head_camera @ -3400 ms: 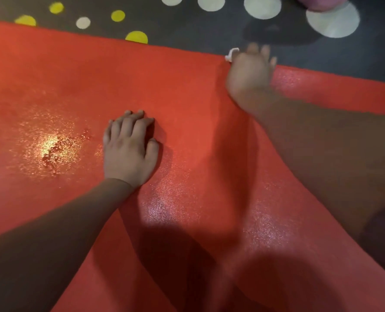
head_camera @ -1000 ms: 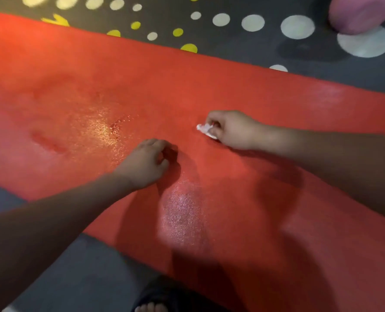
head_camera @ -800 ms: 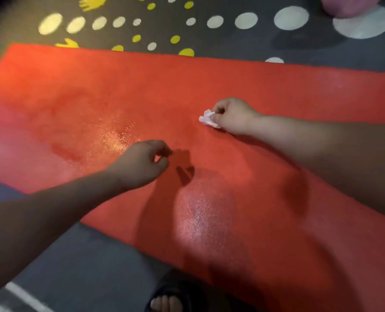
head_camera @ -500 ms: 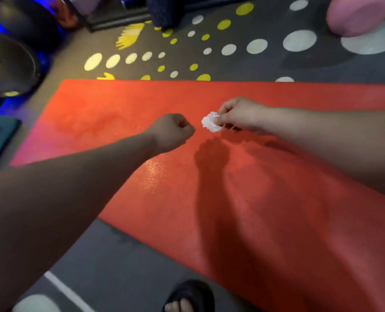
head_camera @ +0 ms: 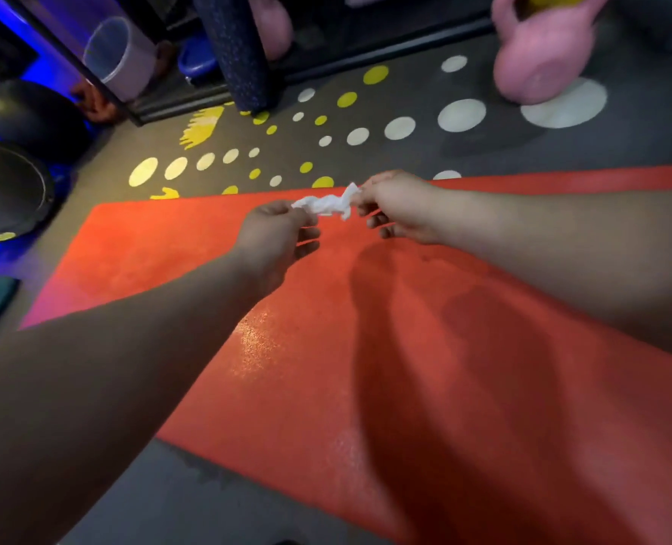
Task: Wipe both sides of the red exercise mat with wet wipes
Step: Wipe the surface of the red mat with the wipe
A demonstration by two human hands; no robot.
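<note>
The red exercise mat [head_camera: 366, 367] lies flat on the dark floor and fills the lower middle of the view, with a shiny wet patch near its centre. Both my hands are raised above its far left part. A small crumpled white wet wipe [head_camera: 326, 203] is stretched between them. My left hand [head_camera: 277, 234] pinches its left end and my right hand [head_camera: 395, 204] pinches its right end. The other fingers of both hands are loosely curled.
The grey floor [head_camera: 366, 112] has yellow and white dots beyond the mat. A pink kettlebell [head_camera: 539, 61] stands at the far right, a dark post [head_camera: 240, 53] and a pale cup [head_camera: 118, 57] at the back, a black weight plate [head_camera: 8, 190] at the left.
My hands have lifted off the mat and come together. My left hand, a closed fist before, has taken hold of the wipe's free end. The view has tilted up towards the back.
</note>
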